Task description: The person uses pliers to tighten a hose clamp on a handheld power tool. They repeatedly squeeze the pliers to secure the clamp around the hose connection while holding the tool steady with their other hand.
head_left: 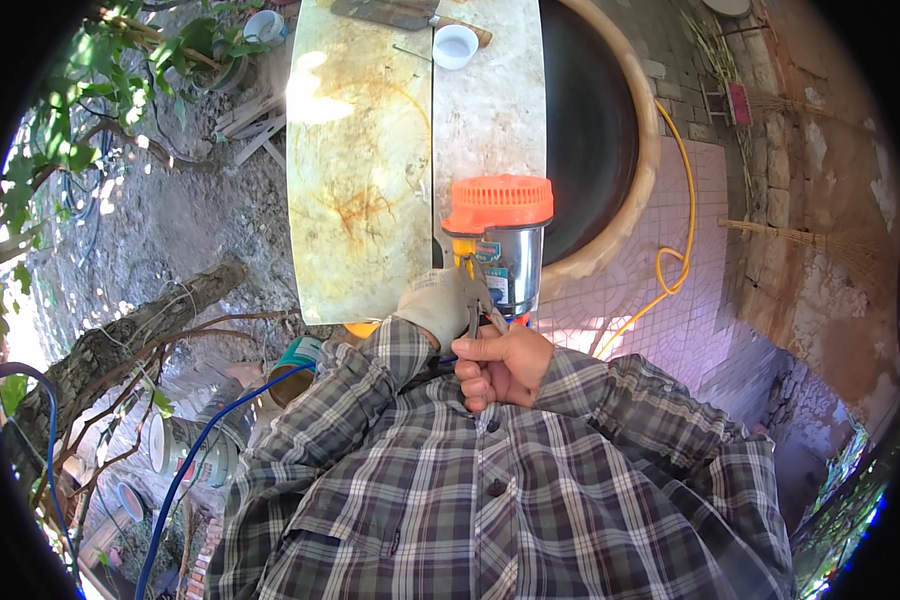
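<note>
My left hand [433, 305], in a pale work glove, is closed at a pair of metal pliers [476, 290] whose jaws point away from me. Close by on the right, my bare right hand [507, 365] is closed, with thumb and finger pinching a blue cable [288, 375] near its end; the fingers partly hide it. Just beyond both hands stands what looks like an electric pump, with an orange vented cap [498, 203] and a shiny metal body [522, 270]. A yellow part [462, 247] shows at its left side.
The pump is on a stained pale board [365, 220], which also bears a white cup [455, 47] and a trowel-like tool [385, 12]. Right of it sits a large dark basin [585, 130]. A yellow cable [686, 180] loops across the tiles; a tree trunk [160, 315] leans at left.
</note>
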Action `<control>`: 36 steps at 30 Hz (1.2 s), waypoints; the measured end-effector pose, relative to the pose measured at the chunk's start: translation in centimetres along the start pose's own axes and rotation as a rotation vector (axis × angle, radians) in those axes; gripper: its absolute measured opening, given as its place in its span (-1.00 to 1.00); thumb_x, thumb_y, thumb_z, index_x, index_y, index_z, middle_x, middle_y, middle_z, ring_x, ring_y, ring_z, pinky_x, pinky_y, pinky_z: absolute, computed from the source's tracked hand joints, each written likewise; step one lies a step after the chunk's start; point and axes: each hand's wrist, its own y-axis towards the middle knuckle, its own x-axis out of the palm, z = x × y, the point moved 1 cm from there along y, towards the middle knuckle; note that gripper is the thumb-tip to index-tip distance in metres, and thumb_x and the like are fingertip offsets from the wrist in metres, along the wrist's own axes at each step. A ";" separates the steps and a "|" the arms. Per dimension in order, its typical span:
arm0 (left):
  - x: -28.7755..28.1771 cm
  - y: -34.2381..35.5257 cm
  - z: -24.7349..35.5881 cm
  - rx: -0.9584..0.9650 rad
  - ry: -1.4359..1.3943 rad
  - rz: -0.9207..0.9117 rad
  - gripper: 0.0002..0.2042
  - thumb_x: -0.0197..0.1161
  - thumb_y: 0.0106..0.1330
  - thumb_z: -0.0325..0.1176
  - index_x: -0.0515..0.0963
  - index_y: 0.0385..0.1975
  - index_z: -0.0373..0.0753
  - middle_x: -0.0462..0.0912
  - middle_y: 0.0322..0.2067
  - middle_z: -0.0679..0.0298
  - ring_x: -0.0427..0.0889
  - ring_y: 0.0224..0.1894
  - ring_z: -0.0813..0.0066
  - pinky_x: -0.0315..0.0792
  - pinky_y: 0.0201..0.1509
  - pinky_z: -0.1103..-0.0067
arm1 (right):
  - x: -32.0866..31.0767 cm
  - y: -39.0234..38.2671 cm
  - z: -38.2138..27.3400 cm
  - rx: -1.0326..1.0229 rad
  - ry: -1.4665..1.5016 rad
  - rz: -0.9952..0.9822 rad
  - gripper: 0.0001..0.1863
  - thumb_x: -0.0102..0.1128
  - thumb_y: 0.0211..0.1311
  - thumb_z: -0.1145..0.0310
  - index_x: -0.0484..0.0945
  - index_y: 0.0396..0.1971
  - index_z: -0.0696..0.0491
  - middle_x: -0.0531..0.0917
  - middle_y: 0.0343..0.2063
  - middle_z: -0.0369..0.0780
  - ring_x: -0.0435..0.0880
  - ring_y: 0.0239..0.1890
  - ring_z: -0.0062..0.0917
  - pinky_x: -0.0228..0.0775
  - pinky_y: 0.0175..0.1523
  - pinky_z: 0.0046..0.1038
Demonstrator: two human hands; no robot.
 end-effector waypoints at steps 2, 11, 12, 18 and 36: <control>-1.1 -0.4 0.7 -0.026 0.042 -0.032 -0.73 0.23 0.15 -0.26 0.65 -0.26 -0.29 0.68 -0.27 -0.02 0.68 -0.16 0.07 0.55 -0.13 0.29 | -0.1 -0.1 -0.2 0.045 -0.020 0.057 -0.84 0.16 0.35 0.37 0.37 -0.35 0.06 0.46 -0.56 -0.30 0.45 -0.55 -0.53 0.48 -0.39 -0.34; 0.6 0.8 -0.4 0.079 0.200 -0.079 -0.69 0.20 0.18 -0.26 0.63 -0.21 -0.36 0.68 -0.23 -0.06 0.68 -0.13 0.07 0.55 -0.11 0.29 | -2.5 -1.4 -3.9 0.196 -0.364 0.122 -0.82 0.23 0.25 0.43 0.40 -0.40 0.14 0.47 -0.60 -0.24 0.50 -0.61 -0.48 0.36 -0.52 -0.41; 0.5 0.7 -0.5 0.090 0.220 -0.111 -0.66 0.20 0.19 -0.25 0.61 -0.17 -0.39 0.67 -0.22 -0.09 0.68 -0.11 0.08 0.55 -0.11 0.28 | -3.0 -1.6 -4.1 0.202 -0.374 0.119 -0.82 0.22 0.26 0.42 0.40 -0.41 0.15 0.47 -0.60 -0.23 0.51 -0.61 -0.47 0.38 -0.52 -0.40; -3.3 -0.2 -2.9 0.185 -0.895 -0.150 -0.56 0.29 0.22 -0.35 0.41 0.10 -0.30 0.62 -0.20 0.09 0.64 -0.18 0.36 0.52 -0.11 0.50 | -3.4 -1.6 -5.1 0.141 -0.394 0.113 -0.78 0.19 0.31 0.35 0.41 -0.44 0.14 0.50 -0.59 -0.22 0.54 -0.59 -0.46 0.50 -0.48 -0.34; -11.2 7.0 8.0 0.409 0.294 -0.047 -0.33 0.42 -0.10 0.09 0.47 -0.13 -0.35 0.64 -0.27 -0.09 0.66 -0.17 0.04 0.49 -0.07 0.32 | -3.5 0.2 0.5 -0.284 -0.511 0.311 -0.58 -0.03 0.43 0.07 0.48 -0.11 0.18 0.61 -0.48 -0.22 0.62 -0.48 -0.56 0.45 -0.39 -0.53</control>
